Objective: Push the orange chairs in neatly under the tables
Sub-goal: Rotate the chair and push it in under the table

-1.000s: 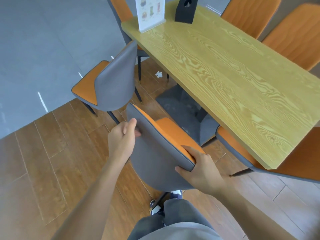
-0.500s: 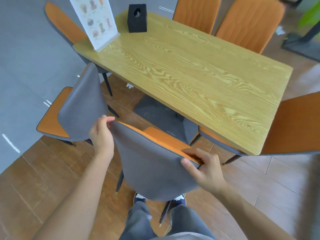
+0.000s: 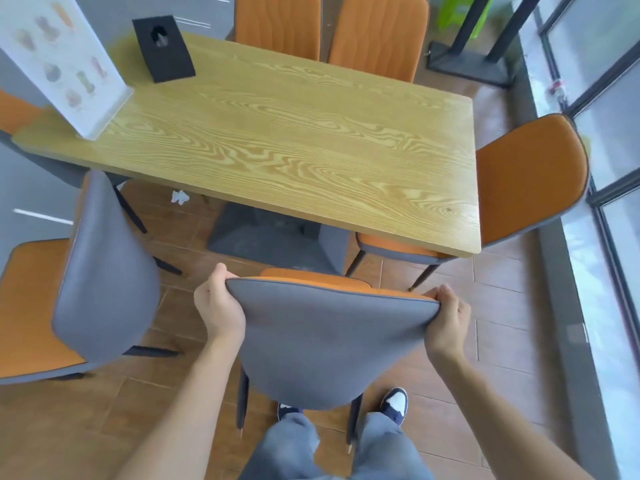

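Note:
An orange chair with a grey back stands right in front of me, facing the long side of the wooden table. My left hand grips the left top corner of its backrest. My right hand grips the right top corner. Its orange seat front sits near the table's edge, beside the dark table base. A second orange chair stands at the left, pulled out and turned away from the table.
Another orange chair is tucked in at the right end, two more at the far side, one at far left. A menu stand and black box sit on the table. Glass wall at right. Crumpled paper lies on the floor.
The held chair has swung round to face the table squarely. My right hand has shifted to the backrest's right corner, and my view has turned right.

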